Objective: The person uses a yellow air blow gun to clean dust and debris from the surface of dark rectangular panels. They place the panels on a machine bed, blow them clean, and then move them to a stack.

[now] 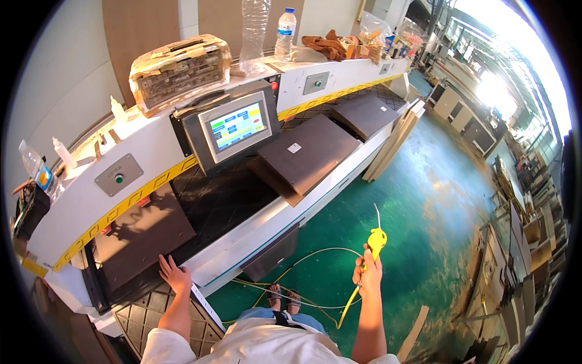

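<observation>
In my right hand (368, 271) is a yellow air blow gun (377, 239) with a thin metal nozzle pointing up and away. Its yellow hose (347, 307) hangs from the grip and loops over the floor near my feet. My left hand (175, 274) rests with fingers spread at the near edge of a dark brown panel (142, 242), which lies on the machine bed at the left. Farther right on the same bed lie two more brown panels, one (309, 151) with a small white label and another (367, 114) beyond it.
A control screen (238, 126) juts from the white machine beam (303, 85) with its yellow striped edge. Bottles, a worn box (179, 71) and a brown cloth (327, 45) sit on top. Boards (394, 142) lean against the machine; stacked offcuts (515, 261) stand at right.
</observation>
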The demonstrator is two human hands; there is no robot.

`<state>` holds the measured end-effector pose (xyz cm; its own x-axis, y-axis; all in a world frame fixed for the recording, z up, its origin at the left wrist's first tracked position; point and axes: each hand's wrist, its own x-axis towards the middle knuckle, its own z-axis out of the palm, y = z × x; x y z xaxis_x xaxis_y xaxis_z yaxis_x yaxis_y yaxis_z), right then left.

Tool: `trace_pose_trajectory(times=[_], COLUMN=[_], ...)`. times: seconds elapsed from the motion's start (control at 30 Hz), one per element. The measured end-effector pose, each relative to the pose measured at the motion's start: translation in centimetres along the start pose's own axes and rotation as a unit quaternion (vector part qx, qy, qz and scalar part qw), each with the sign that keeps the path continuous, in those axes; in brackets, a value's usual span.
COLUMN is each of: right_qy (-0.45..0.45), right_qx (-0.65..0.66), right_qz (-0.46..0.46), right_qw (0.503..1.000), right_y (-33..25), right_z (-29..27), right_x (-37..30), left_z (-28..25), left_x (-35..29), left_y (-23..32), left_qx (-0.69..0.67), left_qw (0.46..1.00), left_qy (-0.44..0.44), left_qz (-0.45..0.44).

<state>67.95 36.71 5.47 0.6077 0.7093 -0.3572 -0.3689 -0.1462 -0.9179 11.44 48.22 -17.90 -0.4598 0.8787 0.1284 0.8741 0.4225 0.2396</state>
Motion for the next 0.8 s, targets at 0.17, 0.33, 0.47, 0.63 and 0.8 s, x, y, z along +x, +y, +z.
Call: trace_pose_trajectory(times=[0.17, 0.33, 0.47, 0.63, 0.8], right_qy=[-0.012, -0.031, -0.444, -0.566, -0.361], right_qx=[-0.086, -0.084, -0.184, -0.263, 0.012], right_qz=[-0.075, -0.084, 0.199, 0.253, 0.331], right_qw=[0.993, 0.992, 0.854, 0.739, 0.872], right_y=[0.5, 2.8, 4.0, 8.0, 8.1], right_z=[4.4, 7.8, 6.6, 5.1, 6.6], right_x=[3.2, 1.7, -2.8, -6.8, -7.8], left_z=[-0.3, -0.1, -0.3, -0.8, 0.3], left_x=[-0.1, -0.1, -0.3, -0.3, -0.2], left_y=[0.1, -0.6, -0.5, 0.6, -1.8], left_qx=[0.012, -0.005, -0.015, -0.012, -0.009], left_qw=[1.0, 1.0, 1.0, 1.0, 0.998], left_qy=[0.012, 0.019, 0.017, 0.019, 0.059], left_qz=[0.008, 0.0, -0.006, 0.009, 0.004])
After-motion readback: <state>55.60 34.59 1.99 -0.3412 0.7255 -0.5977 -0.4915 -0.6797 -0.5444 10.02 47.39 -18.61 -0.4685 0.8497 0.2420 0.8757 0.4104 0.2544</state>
